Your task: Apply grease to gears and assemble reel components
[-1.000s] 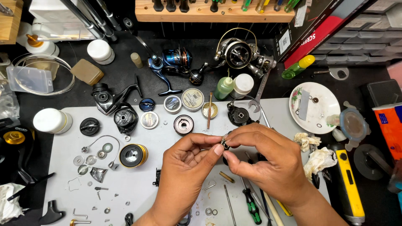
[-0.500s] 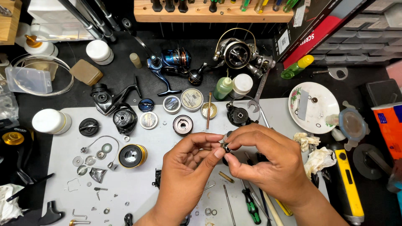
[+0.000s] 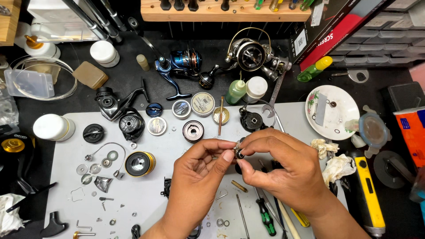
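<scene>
- Head view: a small dark round reel part (image 3: 239, 153) sits at the centre of the scene, pinched from both sides above the grey mat (image 3: 146, 199) on the bench.
- Left hand (image 3: 195, 186) comes up from 6 o'clock; its thumb and forefinger are closed on the part's left side.
- Right hand (image 3: 283, 170) reaches in from 4 o'clock, fingertips clamped on the same part from the right and above, touching the left hand's fingertips.
- At 12 o'clock of the hands, a black rotor piece (image 3: 252, 120) lies near a small gold-rimmed tin (image 3: 221, 115) with a thin stick resting across it.
- At 9 o'clock, a gold-and-black spool (image 3: 139, 163) lies on the mat, with washers and a wire bail arm (image 3: 104, 150) just beyond it.
- At 5 o'clock, a green-handled screwdriver (image 3: 265, 217) lies on the mat below the right hand.
- At 2 o'clock, a white plate (image 3: 343, 104) holds a few tiny parts.
- Farther out at 12 o'clock, a blue spinning reel (image 3: 179, 64) and a silver spinning reel (image 3: 250, 55) lie on the dark bench top, a green bottle (image 3: 236, 90) between them and the mat.
- At 3 o'clock, crumpled tissue (image 3: 336, 168) lies beside a yellow-and-black tool (image 3: 367, 194).
</scene>
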